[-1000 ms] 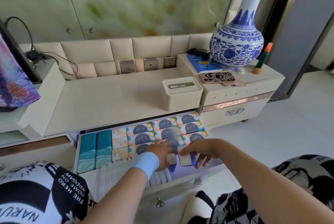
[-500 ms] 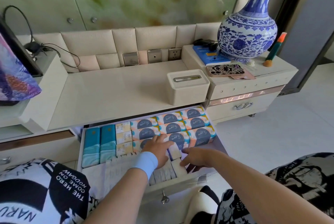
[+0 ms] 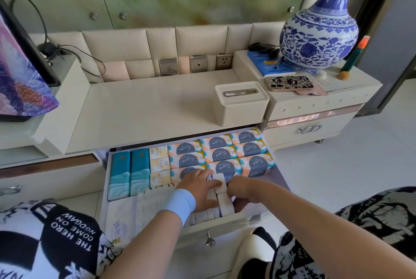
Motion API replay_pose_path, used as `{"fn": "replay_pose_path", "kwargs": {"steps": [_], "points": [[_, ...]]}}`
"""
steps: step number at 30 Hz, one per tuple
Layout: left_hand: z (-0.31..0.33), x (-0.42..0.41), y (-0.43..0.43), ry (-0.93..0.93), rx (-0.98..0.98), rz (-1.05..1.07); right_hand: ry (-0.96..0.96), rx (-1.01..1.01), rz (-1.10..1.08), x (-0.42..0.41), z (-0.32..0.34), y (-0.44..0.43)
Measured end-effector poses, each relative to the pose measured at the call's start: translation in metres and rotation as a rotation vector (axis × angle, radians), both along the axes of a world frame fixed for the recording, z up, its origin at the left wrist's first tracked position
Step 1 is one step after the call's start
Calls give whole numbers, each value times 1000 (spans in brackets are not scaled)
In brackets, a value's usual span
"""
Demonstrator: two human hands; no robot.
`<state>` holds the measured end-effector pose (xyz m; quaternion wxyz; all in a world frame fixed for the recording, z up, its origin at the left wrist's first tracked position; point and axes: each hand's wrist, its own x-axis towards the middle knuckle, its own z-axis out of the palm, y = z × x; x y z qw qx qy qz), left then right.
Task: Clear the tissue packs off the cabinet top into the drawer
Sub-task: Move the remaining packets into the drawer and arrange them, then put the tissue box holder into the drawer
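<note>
Cabinet top point(image 3: 146, 110) above an open drawer point(image 3: 279, 175) filled with rows of tissue packs point(image 3: 221, 155).
Left hand point(image 3: 198, 186) lies with straight fingers flat on a white pack point(image 3: 225, 205) at the drawer's front. Right hand point(image 3: 245, 188), fingers curled down, is against the same pack; its grip cannot be told.

Tissue packs point(image 3: 221, 155) crowd the drawer point(image 3: 225, 225) tight beyond and left of the fingers point(image 3: 209, 183); a bare strip of drawer floor lies open just right of them. Above, the counter point(image 3: 146, 110) offers open surface left of a white tissue box point(image 3: 242, 107).
</note>
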<state>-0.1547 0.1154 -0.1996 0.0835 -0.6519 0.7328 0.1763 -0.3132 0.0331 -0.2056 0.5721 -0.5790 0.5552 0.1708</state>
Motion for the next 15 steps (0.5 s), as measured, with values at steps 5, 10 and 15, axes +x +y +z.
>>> {"fn": "replay_pose_path", "kwargs": {"steps": [5,10,15], "points": [[2,-1,-6,29,36,26,-16,13,-25,2,5,8],[10,-1,-19,6,116,34,69,-161,175,-1,26,-1],[35,4,-50,87,60,123,60,-467,111,0,51,-45]]}}
